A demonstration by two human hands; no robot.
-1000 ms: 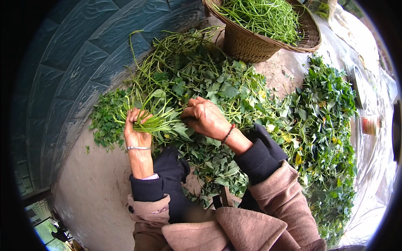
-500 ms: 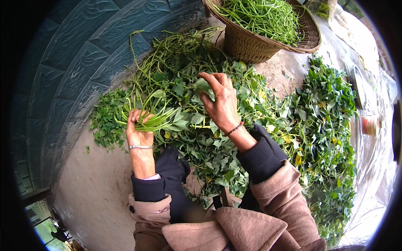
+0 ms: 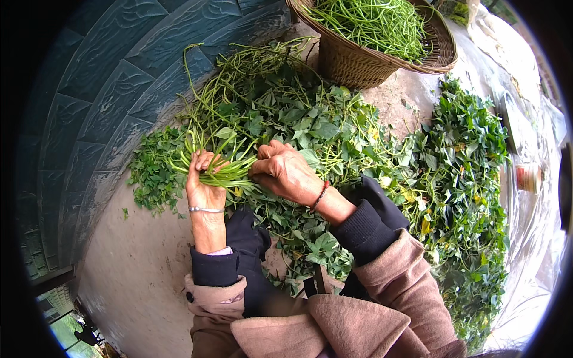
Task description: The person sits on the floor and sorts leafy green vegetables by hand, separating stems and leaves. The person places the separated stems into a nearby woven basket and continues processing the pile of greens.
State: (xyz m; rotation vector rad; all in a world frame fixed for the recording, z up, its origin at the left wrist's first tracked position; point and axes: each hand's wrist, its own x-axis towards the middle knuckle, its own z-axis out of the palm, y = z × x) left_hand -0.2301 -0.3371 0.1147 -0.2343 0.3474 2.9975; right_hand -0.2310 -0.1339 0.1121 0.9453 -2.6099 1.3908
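Observation:
My left hand (image 3: 206,173) is closed around a bunch of green leaf stems (image 3: 234,172), held sideways with the ends fanning out past the fingers. At the right end of that bunch, my right hand (image 3: 284,170) pinches with bent fingers. It covers the tips there, and the leaf or stem between its fingers is mostly hidden. Beneath both hands spreads a heap of cut leafy vines (image 3: 298,215), with broad green leaves and a few yellow ones.
A wicker basket (image 3: 352,65) of picked green stems (image 3: 373,27) stands at the far side. More leafy vines (image 3: 465,197) lie to the right beside clear plastic sheeting (image 3: 531,238). A blue-grey tiled wall (image 3: 119,83) rises at the left, above bare concrete floor (image 3: 131,262).
My right hand has come down and left from above the heap to the right end of the bunch, its fingers now closed. A leaf it held is out of sight. My left hand barely moved.

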